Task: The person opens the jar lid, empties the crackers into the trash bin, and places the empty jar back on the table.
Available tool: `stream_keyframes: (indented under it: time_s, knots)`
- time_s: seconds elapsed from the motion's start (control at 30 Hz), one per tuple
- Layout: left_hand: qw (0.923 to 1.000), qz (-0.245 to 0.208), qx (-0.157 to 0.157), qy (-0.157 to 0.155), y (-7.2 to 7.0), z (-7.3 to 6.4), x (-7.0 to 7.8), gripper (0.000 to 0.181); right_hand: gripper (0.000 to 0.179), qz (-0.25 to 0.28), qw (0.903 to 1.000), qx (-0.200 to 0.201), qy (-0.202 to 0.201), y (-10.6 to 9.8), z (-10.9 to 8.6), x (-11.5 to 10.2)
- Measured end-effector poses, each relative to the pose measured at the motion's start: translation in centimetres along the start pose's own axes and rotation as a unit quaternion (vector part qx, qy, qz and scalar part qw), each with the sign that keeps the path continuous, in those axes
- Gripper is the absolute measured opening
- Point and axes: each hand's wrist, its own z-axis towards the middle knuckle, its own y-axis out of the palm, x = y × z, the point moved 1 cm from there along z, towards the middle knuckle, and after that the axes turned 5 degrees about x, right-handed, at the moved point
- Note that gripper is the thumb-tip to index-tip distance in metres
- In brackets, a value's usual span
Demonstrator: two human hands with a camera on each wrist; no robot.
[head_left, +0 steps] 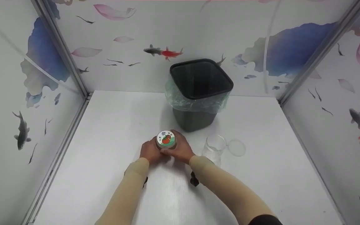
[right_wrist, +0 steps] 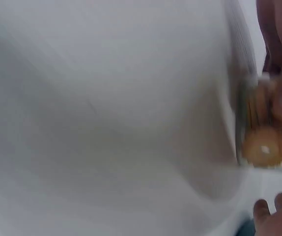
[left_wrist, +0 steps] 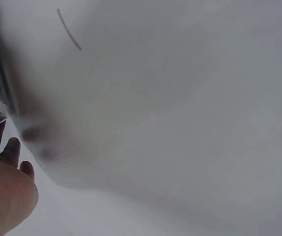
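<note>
Steadily, with our left hand (head_left: pixel 149 150) and right hand (head_left: pixel 181 149) both gripping the jar (head_left: pixel 166 140) in front of the bin (head_left: pixel 194 119) and slightly to its left, we should press evenly so the jar stays level.

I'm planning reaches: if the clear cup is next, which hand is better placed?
Likely the right hand, once it frees itself from the jar: it sits nearer the clear cup. The left hand is across the jar, farther off.
</note>
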Motion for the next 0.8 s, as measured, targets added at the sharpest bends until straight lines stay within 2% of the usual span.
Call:
stream_keyframes:
  time_s: [0.13, 0.23, 0.37, 0.6, 0.7, 0.8]
  knots:
    - [0.9999, 0.013, 0.007, 0.0, -0.2, -0.1, 0.1, 0.061, 0.102, 0.01, 0.9989, 0.046, 0.006, 1.2, -0.6, -0.5]
    - [0.9999, 0.017, 0.003, -0.001, -0.2, -0.1, 0.2, 0.061, 0.103, 0.01, 0.9982, 0.057, 0.017, 1.6, -0.5, -0.4]
    - [0.9999, 0.008, -0.001, -0.006, -0.2, 0.0, 0.3, 0.068, 0.106, -0.01, 0.9995, 0.02, 0.021, 1.0, 0.4, 0.0]
    - [0.9999, -0.01, -0.004, -0.005, -0.4, -0.1, 0.3, 0.084, 0.105, 0.011, 0.9977, -0.064, 0.019, -0.7, 1.9, 0.5]
    - [0.9999, -0.007, -0.009, -0.008, -0.4, -0.2, 0.3, 0.084, 0.105, 0.005, 0.9972, -0.071, 0.022, -0.9, 1.9, 0.4]
    - [0.9998, -0.003, -0.013, -0.017, -0.3, -0.1, 0.2, 0.085, 0.106, -0.009, 0.9983, -0.053, 0.025, -0.8, 1.3, 0.1]
